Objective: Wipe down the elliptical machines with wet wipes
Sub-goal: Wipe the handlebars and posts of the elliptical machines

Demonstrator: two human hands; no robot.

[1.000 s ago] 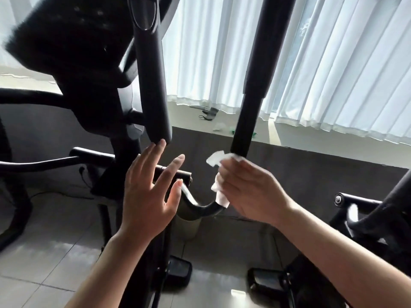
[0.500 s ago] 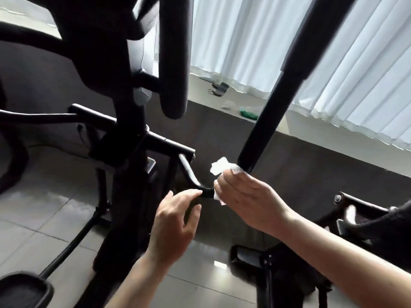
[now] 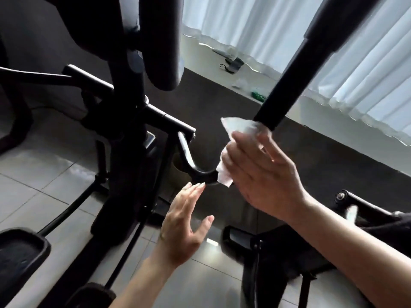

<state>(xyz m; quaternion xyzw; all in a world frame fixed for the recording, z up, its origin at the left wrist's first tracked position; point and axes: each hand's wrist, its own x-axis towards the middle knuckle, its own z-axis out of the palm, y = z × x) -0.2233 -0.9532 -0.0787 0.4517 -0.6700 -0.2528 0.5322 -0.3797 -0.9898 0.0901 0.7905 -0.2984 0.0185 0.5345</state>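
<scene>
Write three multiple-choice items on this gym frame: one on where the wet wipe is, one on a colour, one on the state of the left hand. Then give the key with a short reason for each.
1. Where is the wet wipe?
A. Lying on the floor tiles
B. Wrapped on the black handlebar where the right hand holds it
C. Draped over the foot pedal

2. What colour are the curtains?
A. White
B. Red
C. Dark green

3. What state is the left hand in?
A. Gripping the curved bar
B. Clenched in a fist
C. Open, fingers straight, holding nothing

Key:
1 B: the right hand presses the wipe round the handlebar, white folds showing above and below the fingers.
2 A: the pleated curtains at the window are white.
3 C: its fingers stretch toward the curved bar, fingertips close to it, curled round nothing.
</scene>
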